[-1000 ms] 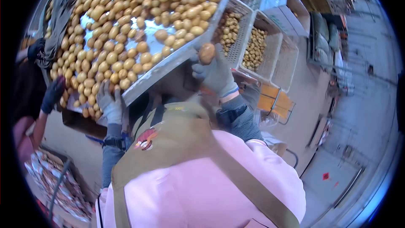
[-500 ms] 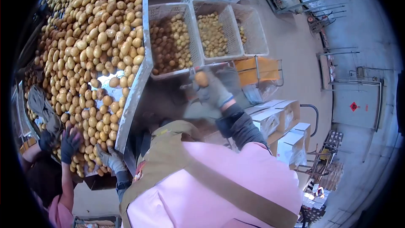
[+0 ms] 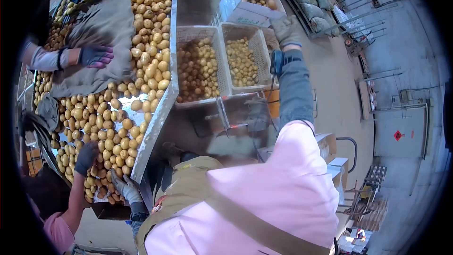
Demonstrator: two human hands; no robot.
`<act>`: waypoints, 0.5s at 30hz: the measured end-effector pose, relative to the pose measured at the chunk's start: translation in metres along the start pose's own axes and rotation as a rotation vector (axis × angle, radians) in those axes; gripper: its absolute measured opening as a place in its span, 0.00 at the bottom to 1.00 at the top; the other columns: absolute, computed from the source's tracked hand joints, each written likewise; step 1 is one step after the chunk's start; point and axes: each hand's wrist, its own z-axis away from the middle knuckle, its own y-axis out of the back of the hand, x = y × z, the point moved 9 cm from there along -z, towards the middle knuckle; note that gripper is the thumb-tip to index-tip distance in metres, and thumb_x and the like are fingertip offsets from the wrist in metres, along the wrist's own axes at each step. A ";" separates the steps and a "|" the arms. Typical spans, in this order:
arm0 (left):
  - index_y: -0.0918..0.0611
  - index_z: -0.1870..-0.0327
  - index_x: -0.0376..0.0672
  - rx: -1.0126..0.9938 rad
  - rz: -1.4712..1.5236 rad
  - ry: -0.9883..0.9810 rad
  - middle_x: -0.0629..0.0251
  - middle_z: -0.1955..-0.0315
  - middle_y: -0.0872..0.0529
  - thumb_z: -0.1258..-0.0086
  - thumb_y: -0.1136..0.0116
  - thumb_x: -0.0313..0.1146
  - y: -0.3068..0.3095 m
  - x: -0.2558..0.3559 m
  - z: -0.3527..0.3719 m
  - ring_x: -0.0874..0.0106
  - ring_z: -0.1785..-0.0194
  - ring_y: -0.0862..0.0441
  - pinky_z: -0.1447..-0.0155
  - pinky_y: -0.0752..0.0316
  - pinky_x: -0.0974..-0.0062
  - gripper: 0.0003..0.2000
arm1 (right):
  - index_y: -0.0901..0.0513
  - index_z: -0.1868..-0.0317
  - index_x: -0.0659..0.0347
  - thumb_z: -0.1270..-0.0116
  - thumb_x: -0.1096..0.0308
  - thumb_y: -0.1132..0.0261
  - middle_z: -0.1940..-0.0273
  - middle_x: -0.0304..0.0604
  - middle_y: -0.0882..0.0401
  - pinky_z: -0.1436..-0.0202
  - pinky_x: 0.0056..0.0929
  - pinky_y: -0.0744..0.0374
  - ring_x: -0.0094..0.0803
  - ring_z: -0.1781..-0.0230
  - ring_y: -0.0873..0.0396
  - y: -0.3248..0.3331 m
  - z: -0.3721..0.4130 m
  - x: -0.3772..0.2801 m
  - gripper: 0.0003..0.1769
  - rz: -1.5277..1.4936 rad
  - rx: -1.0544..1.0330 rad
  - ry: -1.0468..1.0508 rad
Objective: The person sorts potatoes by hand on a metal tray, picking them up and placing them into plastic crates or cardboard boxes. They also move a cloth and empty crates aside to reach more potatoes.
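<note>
My left hand (image 3: 124, 187), in a grey work glove, rests at the lower edge of the sorting table among potatoes (image 3: 111, 144), its fingers stretched out and touching some of them. My right hand (image 3: 286, 30), also gloved, reaches far out beside the near corner of a white carton (image 3: 250, 9) that has potatoes in it. Its fingers look extended, and no potato shows in it. Below it stands a row of white plastic crates: one crate (image 3: 219, 61) holds larger potatoes, and the crate beside it (image 3: 262, 61) holds smaller ones. My arm partly hides the third crate.
A grey cloth (image 3: 101, 23) covers part of the potato heap. A co-worker's gloved hand (image 3: 96, 56) lies on it, and another co-worker's hand (image 3: 86, 157) is among the potatoes. The table's metal rim (image 3: 160, 99) runs beside me. Sacks (image 3: 306, 0) and cartons (image 3: 337, 163) stand right.
My right hand has moved up and outward to the carton; the potato it held is no longer visible. A grey cloth and a co-worker's hand on it now appear. My left hand stays near the table edge.
</note>
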 end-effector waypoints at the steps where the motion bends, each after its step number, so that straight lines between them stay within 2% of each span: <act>1: 0.32 0.26 0.35 0.004 -0.004 0.014 0.49 0.27 0.30 0.22 0.47 0.36 0.002 -0.001 0.000 0.54 0.24 0.34 0.20 0.43 0.61 0.27 | 0.24 0.38 0.67 0.23 0.67 0.40 0.45 0.51 0.18 0.41 0.42 0.16 0.42 0.46 0.18 -0.003 -0.008 0.005 0.18 -0.081 0.050 0.002; 3: 0.33 0.26 0.34 0.005 -0.009 0.052 0.49 0.27 0.30 0.22 0.46 0.34 0.004 0.002 0.004 0.54 0.23 0.34 0.20 0.43 0.61 0.27 | 0.24 0.37 0.66 0.22 0.66 0.41 0.46 0.50 0.18 0.43 0.41 0.16 0.41 0.48 0.17 -0.016 0.002 0.048 0.19 -0.069 0.006 0.006; 6: 0.31 0.27 0.36 0.034 0.116 0.107 0.50 0.28 0.28 0.23 0.46 0.32 0.004 0.002 0.006 0.53 0.25 0.33 0.21 0.41 0.61 0.25 | 0.24 0.37 0.66 0.21 0.64 0.42 0.49 0.49 0.18 0.46 0.39 0.16 0.40 0.51 0.17 -0.062 0.084 0.168 0.19 0.140 -0.221 -0.065; 8: 0.30 0.27 0.38 0.047 0.140 0.139 0.50 0.29 0.28 0.22 0.47 0.33 0.011 0.005 0.009 0.52 0.27 0.32 0.22 0.40 0.61 0.24 | 0.23 0.37 0.65 0.20 0.63 0.43 0.50 0.49 0.17 0.47 0.38 0.16 0.39 0.53 0.16 -0.092 0.166 0.257 0.19 0.241 -0.458 -0.276; 9: 0.31 0.26 0.39 0.076 0.166 0.157 0.50 0.30 0.27 0.22 0.48 0.33 0.022 0.017 0.010 0.52 0.28 0.31 0.23 0.40 0.61 0.24 | 0.22 0.39 0.64 0.21 0.63 0.41 0.55 0.44 0.17 0.54 0.29 0.18 0.34 0.57 0.17 -0.109 0.204 0.297 0.18 0.178 -0.627 -0.447; 10: 0.33 0.25 0.42 0.071 0.231 0.284 0.49 0.30 0.27 0.21 0.50 0.34 0.024 0.016 0.014 0.52 0.28 0.30 0.24 0.37 0.61 0.25 | 0.20 0.41 0.63 0.23 0.63 0.39 0.60 0.40 0.17 0.60 0.20 0.20 0.29 0.61 0.17 -0.121 0.247 0.333 0.16 0.141 -0.793 -0.620; 11: 0.35 0.23 0.45 0.081 0.287 0.422 0.49 0.31 0.27 0.20 0.52 0.35 0.028 0.008 0.019 0.52 0.29 0.30 0.26 0.35 0.61 0.25 | 0.19 0.41 0.63 0.23 0.65 0.40 0.59 0.40 0.16 0.59 0.21 0.19 0.28 0.61 0.17 -0.137 0.291 0.354 0.16 0.231 -0.893 -0.675; 12: 0.35 0.23 0.45 0.081 0.427 0.633 0.50 0.31 0.26 0.20 0.50 0.36 0.030 -0.005 0.029 0.54 0.31 0.27 0.28 0.31 0.64 0.26 | 0.19 0.40 0.63 0.23 0.68 0.40 0.58 0.41 0.15 0.59 0.22 0.17 0.26 0.61 0.17 -0.154 0.325 0.360 0.15 0.406 -0.961 -0.624; 14: 0.35 0.23 0.42 0.408 0.579 0.529 0.50 0.29 0.27 0.21 0.47 0.36 0.021 -0.049 0.044 0.55 0.33 0.25 0.29 0.30 0.65 0.28 | 0.18 0.39 0.63 0.22 0.73 0.42 0.55 0.43 0.13 0.57 0.25 0.14 0.24 0.62 0.17 -0.181 0.388 0.372 0.15 0.695 -1.120 -0.500; 15: 0.35 0.23 0.41 0.413 0.542 0.543 0.50 0.29 0.29 0.21 0.47 0.33 0.034 -0.057 0.045 0.56 0.33 0.25 0.27 0.32 0.65 0.27 | 0.17 0.40 0.64 0.22 0.73 0.43 0.54 0.42 0.13 0.55 0.23 0.15 0.23 0.61 0.17 -0.181 0.417 0.390 0.15 0.674 -1.193 -0.573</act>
